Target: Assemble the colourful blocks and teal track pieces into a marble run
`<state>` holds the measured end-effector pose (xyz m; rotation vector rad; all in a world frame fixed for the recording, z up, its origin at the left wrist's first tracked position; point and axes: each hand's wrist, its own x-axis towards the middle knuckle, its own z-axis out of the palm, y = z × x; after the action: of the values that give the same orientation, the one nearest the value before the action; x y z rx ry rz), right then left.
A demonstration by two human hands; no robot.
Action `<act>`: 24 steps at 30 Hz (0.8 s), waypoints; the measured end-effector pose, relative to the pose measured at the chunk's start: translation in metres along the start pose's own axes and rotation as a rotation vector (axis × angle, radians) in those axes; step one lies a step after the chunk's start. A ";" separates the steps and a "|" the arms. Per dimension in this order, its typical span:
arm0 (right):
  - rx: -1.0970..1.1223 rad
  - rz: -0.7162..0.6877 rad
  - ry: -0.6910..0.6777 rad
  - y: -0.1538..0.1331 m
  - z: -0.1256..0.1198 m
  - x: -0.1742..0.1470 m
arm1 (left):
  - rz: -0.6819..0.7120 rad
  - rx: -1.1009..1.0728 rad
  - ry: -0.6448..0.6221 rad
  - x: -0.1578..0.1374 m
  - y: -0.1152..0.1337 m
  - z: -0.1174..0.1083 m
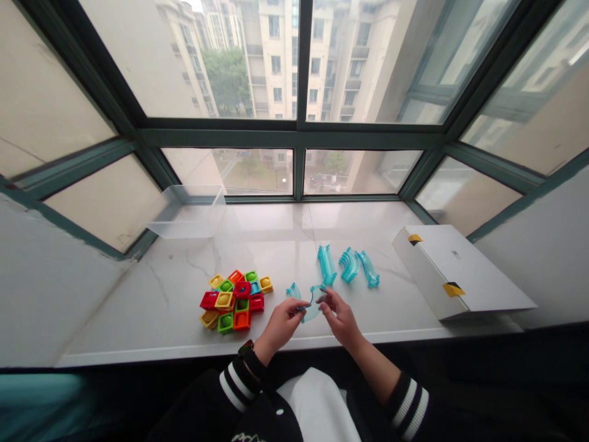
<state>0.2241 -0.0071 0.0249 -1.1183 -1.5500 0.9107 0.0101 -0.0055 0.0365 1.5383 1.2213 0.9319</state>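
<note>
Between my two hands, just above the front of the white marble sill, is a curved translucent blue track piece. My left hand pinches its left end between thumb and fingers. On the right end, the fingers of my right hand are closed. Another small blue track piece lies just beyond my left hand. Farther back and to the right are a stack of straight blue track pieces, a stack of curved blue track pieces and a separate blue track piece.
A pile of red, yellow, green and blue plastic blocks lies left of my hands. At the back left stands a clear plastic bin. A white box with yellow-and-black tabs occupies the right side. Windows enclose the sill.
</note>
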 end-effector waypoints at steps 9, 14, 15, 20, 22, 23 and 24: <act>0.043 0.075 0.012 0.001 -0.005 0.001 | -0.100 -0.102 -0.009 0.001 0.000 0.003; -0.038 -0.093 -0.121 -0.011 -0.003 0.000 | -0.160 -0.250 0.070 0.007 0.004 0.001; -0.048 -0.119 -0.162 -0.013 -0.002 0.000 | -0.171 -0.270 0.079 0.008 0.004 0.001; -0.105 -0.161 -0.183 -0.015 0.005 -0.001 | -0.173 -0.314 0.061 0.011 0.007 0.007; -0.124 -0.161 -0.133 -0.014 0.003 0.000 | -0.139 -0.314 0.031 0.012 0.009 0.012; -0.131 -0.159 -0.105 -0.014 0.001 0.000 | -0.119 -0.307 0.014 0.013 0.011 0.014; -0.137 -0.156 -0.078 -0.014 -0.001 0.001 | -0.100 -0.296 -0.004 0.014 0.012 0.016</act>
<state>0.2221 -0.0102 0.0380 -1.0509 -1.7595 0.7601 0.0319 0.0041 0.0438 1.2342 1.0917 0.9936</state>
